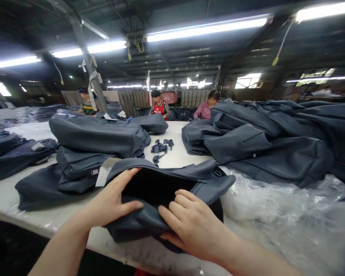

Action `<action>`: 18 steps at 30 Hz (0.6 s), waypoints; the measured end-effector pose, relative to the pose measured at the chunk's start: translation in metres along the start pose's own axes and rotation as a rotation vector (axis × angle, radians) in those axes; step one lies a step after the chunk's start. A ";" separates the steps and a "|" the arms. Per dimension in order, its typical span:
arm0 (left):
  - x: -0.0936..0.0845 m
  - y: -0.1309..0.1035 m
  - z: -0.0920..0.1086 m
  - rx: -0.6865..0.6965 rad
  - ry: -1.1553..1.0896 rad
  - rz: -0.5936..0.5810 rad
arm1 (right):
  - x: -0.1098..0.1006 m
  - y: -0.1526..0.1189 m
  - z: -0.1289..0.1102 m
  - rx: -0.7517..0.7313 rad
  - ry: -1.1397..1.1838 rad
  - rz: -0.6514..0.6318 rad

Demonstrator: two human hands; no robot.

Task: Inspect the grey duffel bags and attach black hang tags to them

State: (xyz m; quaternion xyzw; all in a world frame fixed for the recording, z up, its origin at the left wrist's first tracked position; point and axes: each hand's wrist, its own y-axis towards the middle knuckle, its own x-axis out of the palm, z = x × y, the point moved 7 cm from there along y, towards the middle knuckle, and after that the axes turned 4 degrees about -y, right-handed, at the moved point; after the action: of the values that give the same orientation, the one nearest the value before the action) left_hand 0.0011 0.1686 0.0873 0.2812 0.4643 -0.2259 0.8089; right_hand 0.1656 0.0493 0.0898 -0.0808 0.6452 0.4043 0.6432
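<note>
Right grip (pixel 191 222) is clasped on the near rim of a blue-grey zippered bag (pixel 148 222), its fingers curled over into the mouth; left grip (pixel 112 201) is spread wide at the mouth's left end, thumb on the near edge, index finger along the far one. The bag sits at the near side of the white table (pixel 178 157), between stacked bags (pixel 94 134) and crumpled clear plastic (pixel 290 222). Small dark strap bundles (pixel 161 146) lie beyond it.
</note>
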 end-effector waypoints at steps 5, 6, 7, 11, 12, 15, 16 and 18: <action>-0.022 0.020 -0.037 -0.031 0.017 0.124 | -0.002 -0.015 -0.003 -0.223 0.182 -0.149; -0.022 0.026 -0.038 -0.016 0.028 0.125 | -0.011 -0.019 0.000 -0.247 0.243 -0.154; -0.020 0.032 -0.036 0.004 0.039 0.118 | -0.021 -0.022 0.004 -0.263 0.308 -0.159; 0.019 0.049 -0.023 0.039 0.061 0.056 | -0.040 -0.033 0.014 -0.333 0.614 -0.239; 0.032 0.051 -0.020 0.036 0.065 0.049 | -0.038 -0.037 0.014 -0.352 0.680 -0.266; 0.061 0.049 -0.010 0.050 0.069 0.103 | -0.028 -0.045 0.014 -0.363 0.787 -0.313; 0.065 0.046 -0.008 0.055 0.065 0.144 | -0.024 -0.047 0.015 -0.344 0.792 -0.315; 0.066 0.037 -0.006 0.053 0.069 0.210 | -0.018 -0.049 0.018 -0.311 0.790 -0.308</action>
State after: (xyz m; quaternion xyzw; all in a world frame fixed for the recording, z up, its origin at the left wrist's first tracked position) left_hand 0.0511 0.1932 0.0364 0.3571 0.4539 -0.1423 0.8039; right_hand 0.2127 0.0205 0.0884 -0.4196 0.7533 0.3339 0.3807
